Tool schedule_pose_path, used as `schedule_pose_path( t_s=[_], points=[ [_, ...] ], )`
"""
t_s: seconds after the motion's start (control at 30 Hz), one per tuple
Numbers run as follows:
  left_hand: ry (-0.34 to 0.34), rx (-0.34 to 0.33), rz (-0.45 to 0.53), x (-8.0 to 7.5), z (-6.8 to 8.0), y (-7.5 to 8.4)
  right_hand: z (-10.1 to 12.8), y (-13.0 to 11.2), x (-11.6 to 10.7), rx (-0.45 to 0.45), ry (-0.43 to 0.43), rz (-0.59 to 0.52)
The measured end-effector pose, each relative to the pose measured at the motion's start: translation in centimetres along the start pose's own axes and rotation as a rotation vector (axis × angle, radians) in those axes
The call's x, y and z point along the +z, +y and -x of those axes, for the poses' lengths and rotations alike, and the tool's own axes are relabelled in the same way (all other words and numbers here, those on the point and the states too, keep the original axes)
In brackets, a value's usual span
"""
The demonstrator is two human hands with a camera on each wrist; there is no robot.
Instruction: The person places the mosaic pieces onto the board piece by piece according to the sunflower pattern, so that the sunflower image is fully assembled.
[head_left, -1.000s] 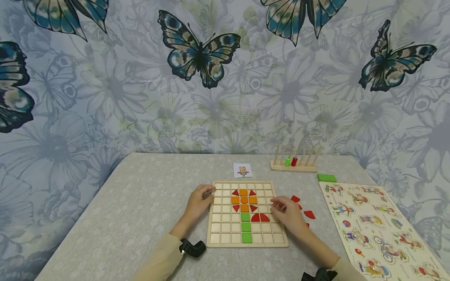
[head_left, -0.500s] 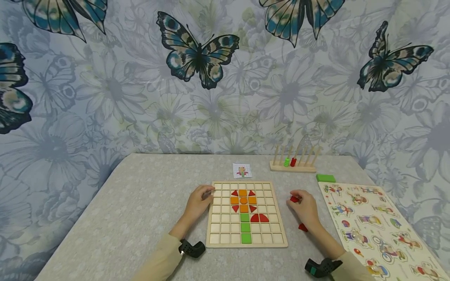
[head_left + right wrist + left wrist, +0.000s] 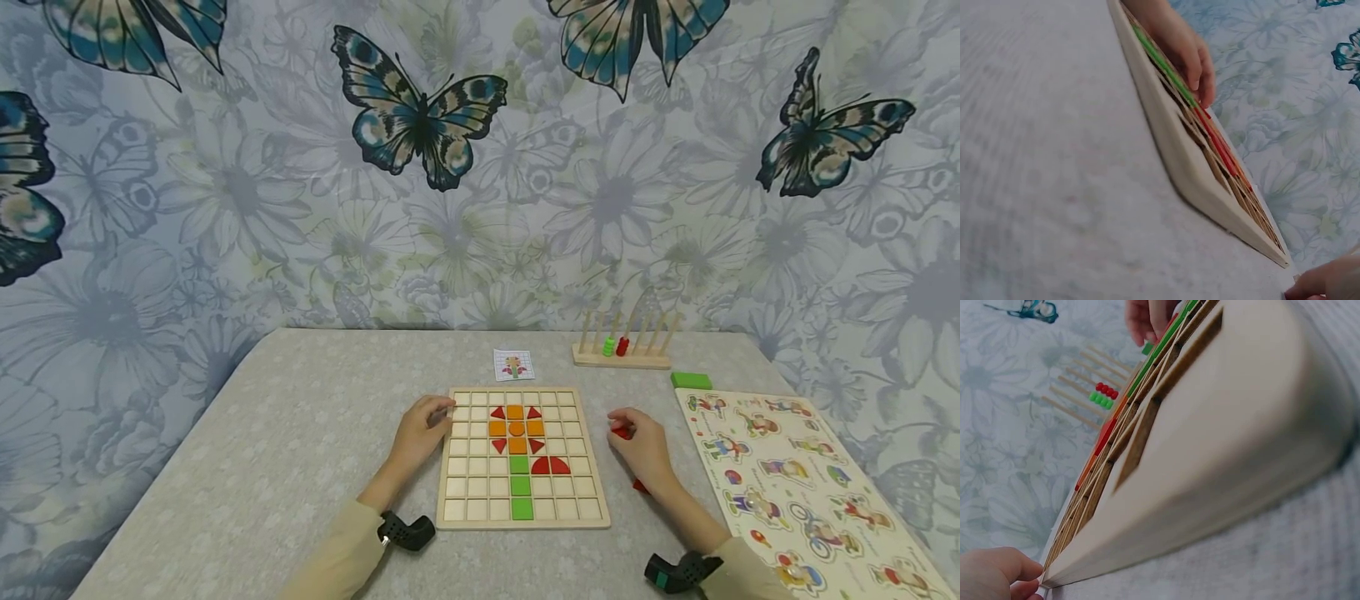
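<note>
The wooden grid board (image 3: 465, 487) lies flat on the table. Green squares (image 3: 521, 486), orange pieces (image 3: 515, 412), red triangles (image 3: 534, 445) and rounded red pieces (image 3: 559, 465) sit in its cells. At the board's far left corner, my left hand (image 3: 422, 427) holds the edge with bent fingers; the left wrist view shows its fingertips against that corner. To the right of the board, low over the table, my right hand (image 3: 643, 446) pinches a small red piece (image 3: 622, 432), its shape mostly covered by the fingers. Another red piece (image 3: 639, 486) is partly hidden under that hand.
Behind the board lies a small pattern card (image 3: 513, 365). A pegged wooden stand (image 3: 621, 361) with green and red beads is at the back right, near a green block (image 3: 691, 381). A large picture board (image 3: 810, 492) covers the table's right side.
My right hand has moved from the board's right edge out to the loose red pieces and taken hold of one. My left hand has stayed at the board's corner.
</note>
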State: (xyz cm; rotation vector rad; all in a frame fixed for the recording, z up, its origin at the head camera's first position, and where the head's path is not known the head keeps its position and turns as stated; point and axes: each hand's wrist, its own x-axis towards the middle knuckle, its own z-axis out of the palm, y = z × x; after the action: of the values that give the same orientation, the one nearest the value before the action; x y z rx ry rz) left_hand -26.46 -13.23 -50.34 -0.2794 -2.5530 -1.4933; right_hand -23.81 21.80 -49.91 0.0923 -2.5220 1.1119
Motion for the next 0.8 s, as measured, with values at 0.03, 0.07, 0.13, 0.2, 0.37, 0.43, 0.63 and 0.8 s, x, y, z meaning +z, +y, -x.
schedule_pose_path(
  t_s=[0.03,0.07,0.13,0.2,0.37,0.43,0.63,0.8],
  points=[
    [0.001,0.0,0.001,0.0,0.0,0.0,0.1,-0.1,0.1,-0.007,-0.006,-0.002],
    [0.001,-0.001,0.004,0.0,0.0,0.0,0.1,-0.2,0.1,-0.011,-0.009,-0.002],
    [0.002,0.003,0.004,0.0,0.0,0.0,0.2,-0.2,0.2,-0.008,-0.009,0.001],
    [0.002,0.003,0.005,0.0,0.1,0.1,0.2,-0.2,0.3,0.01,-0.002,0.002],
    [0.0,0.0,0.002,-0.1,0.1,0.1,0.1,-0.2,0.3,0.046,0.012,-0.005],
    [-0.001,0.001,-0.001,-0.1,0.1,0.1,0.2,-0.4,0.2,0.047,0.012,-0.01],
    [-0.003,0.001,0.0,-0.2,0.1,0.2,0.6,-2.0,0.1,0.051,-0.009,-0.102],
    [0.002,0.008,-0.003,-0.1,0.1,0.2,2.0,-4.6,1.0,-0.023,-0.132,-0.186]
  ],
)
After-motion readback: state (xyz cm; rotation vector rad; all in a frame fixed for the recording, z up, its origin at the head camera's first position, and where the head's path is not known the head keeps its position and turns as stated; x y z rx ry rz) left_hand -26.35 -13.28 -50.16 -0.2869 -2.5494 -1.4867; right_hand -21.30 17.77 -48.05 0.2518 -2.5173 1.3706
